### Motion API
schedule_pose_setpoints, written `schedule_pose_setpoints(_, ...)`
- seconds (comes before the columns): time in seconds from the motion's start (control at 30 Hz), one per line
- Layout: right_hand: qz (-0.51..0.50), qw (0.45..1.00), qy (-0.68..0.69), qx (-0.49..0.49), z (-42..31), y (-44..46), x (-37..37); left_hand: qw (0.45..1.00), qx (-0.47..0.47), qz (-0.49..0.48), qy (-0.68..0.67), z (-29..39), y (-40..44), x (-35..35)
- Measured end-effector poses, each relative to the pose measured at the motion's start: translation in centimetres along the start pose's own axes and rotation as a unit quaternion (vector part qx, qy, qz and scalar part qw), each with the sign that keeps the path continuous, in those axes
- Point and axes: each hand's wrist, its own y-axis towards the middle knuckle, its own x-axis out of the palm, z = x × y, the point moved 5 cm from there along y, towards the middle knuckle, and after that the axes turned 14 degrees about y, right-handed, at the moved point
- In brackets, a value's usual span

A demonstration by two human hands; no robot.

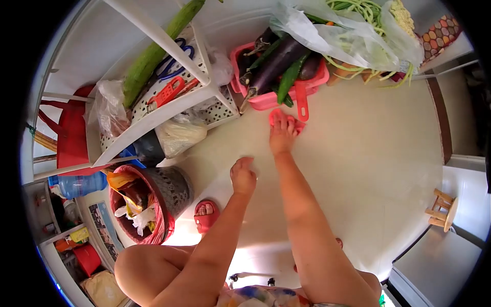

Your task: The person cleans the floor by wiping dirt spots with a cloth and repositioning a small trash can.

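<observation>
My right hand (283, 132) is in front of a pink plastic basket (271, 102). Its fingers are closed over a small red object (299, 126) whose kind I cannot make out. Just above those fingers, a red handle with a slot (302, 105) hangs at the basket's front. In the basket lie dark purple eggplants (276, 64) and green peppers (291, 79). Lower and to the left, my left hand (243, 176) hovers over the floor with curled fingers, and nothing shows in it.
A white rack (148, 120) at left carries a long green gourd (158, 53), blue-handled scissors (176, 61) and a red-handled tool (169, 92). Below stands a lined trash bin (176, 187). Long beans (358, 10) in a plastic bag (353, 41) are upper right, a wooden stool (441, 210) right.
</observation>
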Motion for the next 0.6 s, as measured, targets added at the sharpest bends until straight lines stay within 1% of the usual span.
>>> schedule_pose_setpoints(0.07,-0.029,0.999,0.009,-0.014,-3.1,-0.3,1.4,1.0,0.005,0.011,-0.005,-0.5,0.3,-0.3)
schedule_pose_setpoints(0.17,-0.067,0.994,0.075,-0.047,-7.1,-1.2,4.1,0.998,0.023,0.057,0.009,-0.9,0.6,-1.6)
schedule_pose_setpoints(0.27,-0.142,0.978,0.114,-0.099,-9.4,-2.7,5.5,0.998,-0.029,0.048,0.001,-2.8,0.9,-1.9)
schedule_pose_setpoints(0.3,-0.157,0.968,0.157,-0.117,-10.3,-3.2,4.5,0.997,-0.05,0.054,0.007,-3.5,1.0,-1.9)
schedule_pose_setpoints(0.43,-0.196,0.932,0.233,-0.196,-10.4,-6.3,4.1,0.986,-0.137,0.094,0.0,-4.8,1.4,-2.4)
schedule_pose_setpoints(0.47,-0.187,0.924,0.269,-0.196,-9.9,-6.2,3.8,0.982,-0.158,0.107,-0.008,-4.8,1.4,-2.4)
schedule_pose_setpoints(0.5,-0.178,0.915,0.304,-0.195,-9.3,-5.9,3.3,0.982,-0.151,0.114,-0.011,-4.5,1.2,-2.5)
schedule_pose_setpoints(0.53,-0.184,0.871,0.447,-0.084,-7.7,-4.6,3.0,0.982,-0.143,0.12,-0.015,-4.1,1.1,-2.5)
schedule_pose_setpoints(0.57,-0.157,0.795,0.585,0.023,-6.1,-3.5,2.8,0.982,-0.137,0.126,-0.02,-3.7,1.1,-2.5)
schedule_pose_setpoints(0.6,-0.126,0.589,0.762,0.239,-3.9,-2.6,2.9,0.983,-0.134,0.124,-0.034,-3.4,0.9,-2.2)
